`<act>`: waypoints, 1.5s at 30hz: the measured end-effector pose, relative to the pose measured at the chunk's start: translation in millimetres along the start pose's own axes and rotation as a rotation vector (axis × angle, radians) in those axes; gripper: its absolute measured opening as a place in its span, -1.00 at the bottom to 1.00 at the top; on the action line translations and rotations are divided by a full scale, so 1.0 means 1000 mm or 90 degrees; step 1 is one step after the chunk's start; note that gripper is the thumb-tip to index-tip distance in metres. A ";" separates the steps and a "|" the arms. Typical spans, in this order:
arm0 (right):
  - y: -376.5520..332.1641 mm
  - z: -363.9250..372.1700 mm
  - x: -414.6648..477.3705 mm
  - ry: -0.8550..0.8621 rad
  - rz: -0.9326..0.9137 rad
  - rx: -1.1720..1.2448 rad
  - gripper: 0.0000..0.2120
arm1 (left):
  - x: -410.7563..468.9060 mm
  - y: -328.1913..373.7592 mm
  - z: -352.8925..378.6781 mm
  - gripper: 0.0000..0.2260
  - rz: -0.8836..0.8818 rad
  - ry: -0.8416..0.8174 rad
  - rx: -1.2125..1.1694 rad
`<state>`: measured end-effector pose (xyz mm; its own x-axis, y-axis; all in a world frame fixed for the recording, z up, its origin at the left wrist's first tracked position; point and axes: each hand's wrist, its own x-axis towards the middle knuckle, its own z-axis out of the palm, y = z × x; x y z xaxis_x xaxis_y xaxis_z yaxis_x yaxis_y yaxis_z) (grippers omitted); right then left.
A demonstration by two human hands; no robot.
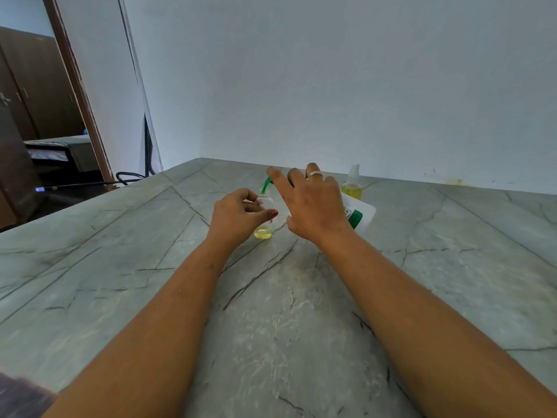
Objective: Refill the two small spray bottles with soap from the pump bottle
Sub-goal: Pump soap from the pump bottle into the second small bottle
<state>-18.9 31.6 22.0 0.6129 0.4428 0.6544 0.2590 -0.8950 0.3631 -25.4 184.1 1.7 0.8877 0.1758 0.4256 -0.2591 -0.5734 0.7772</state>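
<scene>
A small clear spray bottle (265,220) stands uncapped on the marble table, with a little yellow soap in its bottom. My left hand (238,217) grips it around the middle. My right hand (310,203) is wrapped over the top of the white pump bottle (361,217), which is tilted toward the small bottle. Its green nozzle (266,185) points down at the small bottle's mouth. A second small spray bottle (352,184), capped in white and filled with yellow soap, stands upright behind my right hand.
The grey veined marble table (271,312) meets a white wall at the back. On the left it ends near a brown door frame (75,86) and black cables (129,176).
</scene>
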 end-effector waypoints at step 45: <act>-0.004 0.001 0.006 -0.027 0.036 0.023 -0.16 | 0.000 0.000 0.003 -0.71 -0.011 0.004 -0.012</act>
<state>-15.9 37.4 24.0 0.6585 0.3891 0.6441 0.2487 -0.9204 0.3018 -24.3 181.3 0.2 0.8894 0.1908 0.4154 -0.2512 -0.5553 0.7928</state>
